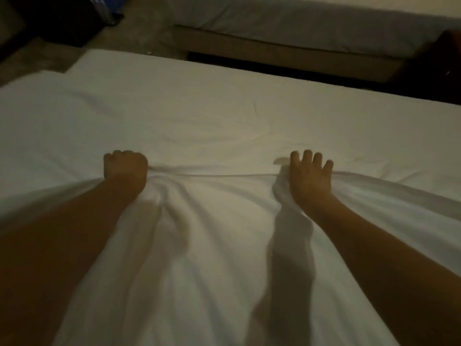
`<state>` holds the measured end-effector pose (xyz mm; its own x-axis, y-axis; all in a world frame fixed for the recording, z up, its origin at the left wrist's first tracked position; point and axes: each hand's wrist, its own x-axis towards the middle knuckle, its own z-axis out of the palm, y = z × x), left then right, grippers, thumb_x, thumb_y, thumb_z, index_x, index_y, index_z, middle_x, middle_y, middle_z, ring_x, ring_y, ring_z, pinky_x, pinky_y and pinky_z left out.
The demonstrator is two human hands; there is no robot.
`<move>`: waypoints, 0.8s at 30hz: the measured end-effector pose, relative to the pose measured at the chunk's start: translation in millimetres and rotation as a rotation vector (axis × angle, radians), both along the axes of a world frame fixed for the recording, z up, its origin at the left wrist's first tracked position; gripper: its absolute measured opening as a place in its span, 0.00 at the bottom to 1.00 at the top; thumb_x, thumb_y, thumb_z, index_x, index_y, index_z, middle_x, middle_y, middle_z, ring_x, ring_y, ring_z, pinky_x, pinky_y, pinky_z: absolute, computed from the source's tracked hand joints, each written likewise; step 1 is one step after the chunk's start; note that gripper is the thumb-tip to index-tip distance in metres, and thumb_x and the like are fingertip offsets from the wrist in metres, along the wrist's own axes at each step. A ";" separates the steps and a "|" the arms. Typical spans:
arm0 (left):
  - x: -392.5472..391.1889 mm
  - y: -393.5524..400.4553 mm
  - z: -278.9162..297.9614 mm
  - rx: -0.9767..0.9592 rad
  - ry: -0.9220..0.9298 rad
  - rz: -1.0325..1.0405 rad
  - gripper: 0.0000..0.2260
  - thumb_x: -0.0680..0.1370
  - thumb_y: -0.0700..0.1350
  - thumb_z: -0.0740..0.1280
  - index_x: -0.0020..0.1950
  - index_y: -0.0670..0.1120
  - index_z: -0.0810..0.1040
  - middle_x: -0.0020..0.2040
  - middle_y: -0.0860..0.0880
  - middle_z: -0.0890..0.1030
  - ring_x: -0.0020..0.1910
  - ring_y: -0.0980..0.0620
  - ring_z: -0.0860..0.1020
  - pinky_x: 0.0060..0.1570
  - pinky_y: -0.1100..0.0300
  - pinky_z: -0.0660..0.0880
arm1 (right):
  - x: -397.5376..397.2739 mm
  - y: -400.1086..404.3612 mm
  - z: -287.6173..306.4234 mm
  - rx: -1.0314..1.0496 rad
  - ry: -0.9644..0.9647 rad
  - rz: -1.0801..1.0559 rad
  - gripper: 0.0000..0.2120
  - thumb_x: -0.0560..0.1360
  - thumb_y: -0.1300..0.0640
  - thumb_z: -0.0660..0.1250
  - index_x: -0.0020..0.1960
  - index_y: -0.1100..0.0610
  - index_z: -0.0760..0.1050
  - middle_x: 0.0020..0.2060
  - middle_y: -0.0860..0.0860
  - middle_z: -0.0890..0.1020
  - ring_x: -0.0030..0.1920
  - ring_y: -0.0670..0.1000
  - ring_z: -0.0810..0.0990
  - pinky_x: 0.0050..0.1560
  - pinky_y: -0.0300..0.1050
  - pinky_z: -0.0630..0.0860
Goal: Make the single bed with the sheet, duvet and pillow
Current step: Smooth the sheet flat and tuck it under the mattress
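— Where's the sheet (224,126)?
— Spread white across the bed, its near part bunched into folds toward the person.
— Hands?
— Left hand (125,168) fisted on the cloth; right hand (309,176) pinches a fold under the thumb, fingers (318,158) splayed.
— Room beyond?
— Bare floor (139,33) past the far edge, then a second bed (287,23).

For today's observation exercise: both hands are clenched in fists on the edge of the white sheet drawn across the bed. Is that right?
Not quite. Only the left hand is clenched in a fist on the white sheet; the right hand has its fingers spread, with a bunch of the sheet's edge beside its thumb. The head view shows this.
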<state>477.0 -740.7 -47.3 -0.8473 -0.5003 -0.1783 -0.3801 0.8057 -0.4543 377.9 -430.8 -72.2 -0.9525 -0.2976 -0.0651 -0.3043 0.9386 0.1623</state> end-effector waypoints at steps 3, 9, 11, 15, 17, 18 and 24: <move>35.8 7.7 8.0 -0.003 0.094 -0.115 0.15 0.77 0.37 0.59 0.64 0.41 0.71 0.56 0.41 0.74 0.53 0.42 0.75 0.50 0.54 0.71 | 46.6 -24.8 -3.5 -0.095 -0.063 0.128 0.21 0.77 0.58 0.60 0.69 0.58 0.64 0.62 0.59 0.70 0.63 0.61 0.69 0.67 0.61 0.59; 143.7 -20.9 58.7 -0.076 0.195 -0.015 0.27 0.72 0.40 0.66 0.72 0.44 0.67 0.61 0.39 0.74 0.53 0.41 0.76 0.49 0.53 0.73 | 121.6 -90.1 58.3 -0.264 -0.122 0.368 0.23 0.77 0.61 0.58 0.72 0.58 0.61 0.68 0.58 0.65 0.66 0.59 0.66 0.67 0.53 0.61; 190.4 -28.4 84.7 -0.081 0.155 0.096 0.31 0.71 0.42 0.69 0.74 0.45 0.63 0.62 0.41 0.72 0.55 0.45 0.74 0.50 0.55 0.72 | 145.1 -115.9 80.2 -0.251 -0.115 0.476 0.22 0.78 0.60 0.57 0.71 0.57 0.60 0.67 0.57 0.65 0.65 0.58 0.66 0.65 0.51 0.62; 280.6 -58.8 94.0 -0.131 0.240 0.214 0.28 0.60 0.37 0.74 0.60 0.40 0.76 0.45 0.40 0.77 0.39 0.43 0.77 0.37 0.56 0.75 | 208.5 -184.8 101.1 -0.251 -0.076 0.691 0.20 0.77 0.62 0.56 0.69 0.58 0.63 0.65 0.58 0.68 0.63 0.59 0.68 0.61 0.50 0.65; 323.3 -80.1 75.2 -0.159 0.307 0.174 0.26 0.50 0.35 0.75 0.49 0.39 0.82 0.35 0.40 0.76 0.30 0.43 0.75 0.28 0.58 0.73 | 250.0 -221.0 99.7 -0.248 -0.081 0.780 0.19 0.77 0.62 0.57 0.68 0.58 0.64 0.64 0.58 0.68 0.62 0.59 0.68 0.60 0.50 0.65; 341.8 -90.4 62.4 -0.125 0.306 0.183 0.26 0.48 0.36 0.75 0.47 0.40 0.83 0.34 0.41 0.76 0.29 0.43 0.76 0.28 0.58 0.73 | 270.5 -238.2 94.9 -0.242 -0.093 0.818 0.19 0.77 0.62 0.58 0.67 0.58 0.64 0.64 0.58 0.69 0.62 0.59 0.69 0.60 0.50 0.66; 414.4 -168.6 8.4 0.079 0.200 0.358 0.34 0.71 0.50 0.71 0.73 0.46 0.61 0.62 0.44 0.71 0.60 0.45 0.72 0.56 0.51 0.72 | 358.0 -357.8 51.9 -0.045 -0.053 0.958 0.27 0.66 0.58 0.73 0.65 0.57 0.72 0.62 0.60 0.75 0.62 0.62 0.73 0.62 0.61 0.68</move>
<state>891.4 -909.3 -38.9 -0.6441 -0.7610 -0.0779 -0.7170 0.6360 -0.2855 735.9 -788.6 -20.3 -0.2999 -0.9513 -0.0709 -0.9513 0.2928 0.0961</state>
